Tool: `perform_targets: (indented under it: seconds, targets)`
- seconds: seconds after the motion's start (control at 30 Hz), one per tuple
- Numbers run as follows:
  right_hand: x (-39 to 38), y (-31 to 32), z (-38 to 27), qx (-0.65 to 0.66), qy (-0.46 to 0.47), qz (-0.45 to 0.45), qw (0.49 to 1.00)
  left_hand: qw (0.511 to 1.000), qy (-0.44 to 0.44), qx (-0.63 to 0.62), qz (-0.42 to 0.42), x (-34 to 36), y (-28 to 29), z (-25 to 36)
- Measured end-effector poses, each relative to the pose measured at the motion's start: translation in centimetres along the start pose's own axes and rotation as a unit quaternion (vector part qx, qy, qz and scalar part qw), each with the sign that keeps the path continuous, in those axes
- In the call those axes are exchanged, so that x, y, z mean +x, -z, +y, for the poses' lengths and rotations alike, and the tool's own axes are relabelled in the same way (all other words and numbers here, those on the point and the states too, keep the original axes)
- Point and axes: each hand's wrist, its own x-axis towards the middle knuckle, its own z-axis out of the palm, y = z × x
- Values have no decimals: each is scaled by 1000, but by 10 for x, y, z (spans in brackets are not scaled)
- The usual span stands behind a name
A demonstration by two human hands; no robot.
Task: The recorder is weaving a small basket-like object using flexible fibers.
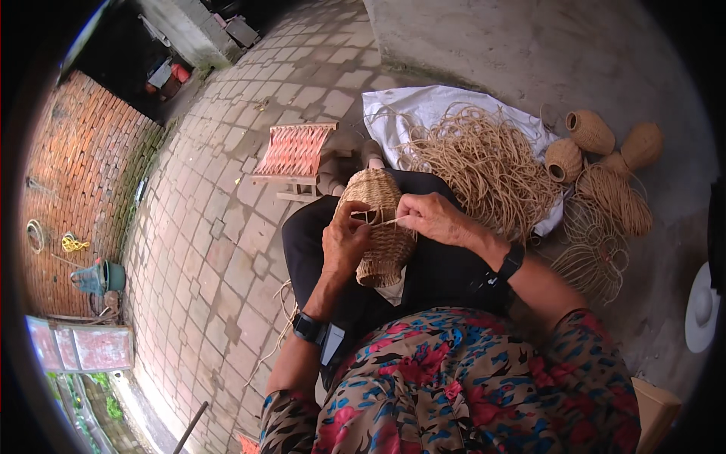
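One woven basket (pixel 391 244) of tan fibre lies across the lap, between the dark-clad thighs, its narrow neck directed toward the wearer's body. The right hand (pixel 435 218) is closed at the fingertips, with thumb and forefinger pinching a pale strand (pixel 386 222) that runs leftward over the upper face of the basket. The left hand (pixel 346 240) is at the basket's left side, forefinger and thumb curved toward each other with a gap visible between them; whether these fingertips also press on the strand cannot be told at this size. Both wrists carry dark bands. Beyond the knees, a white sheet (pixel 399 113) bears a tangled heap of tan cord (pixel 488 163). Several small woven vessels (pixel 591 132) lie to the right of the heap. A low stool (pixel 295 150) with a reddish woven seat stands ahead, left of the basket.
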Motion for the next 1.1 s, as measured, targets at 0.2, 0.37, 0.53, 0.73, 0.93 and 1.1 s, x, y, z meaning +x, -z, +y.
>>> perform_targets:
  seconds: [0.2,0.37,0.53,0.73,0.93,1.1]
  targets:
    - [3,59,22,-181,-4,168,969,985,33,-169,21,-16,1,-13]
    - [-25,13,23,237,-277,-153,918,982,46,-181,39,-16,-1,-20]
    - [-15,-30,25,498,-286,49,817,986,44,-149,52,-17,-5,-19]
    - [6,-35,14,476,-222,62,849,993,40,-82,77,-21,-10,-19]
    - [20,-45,4,369,-112,26,922,983,41,134,119,-23,-12,-1]
    - [24,-56,2,95,-22,63,993,989,28,110,96,-27,-7,-6]
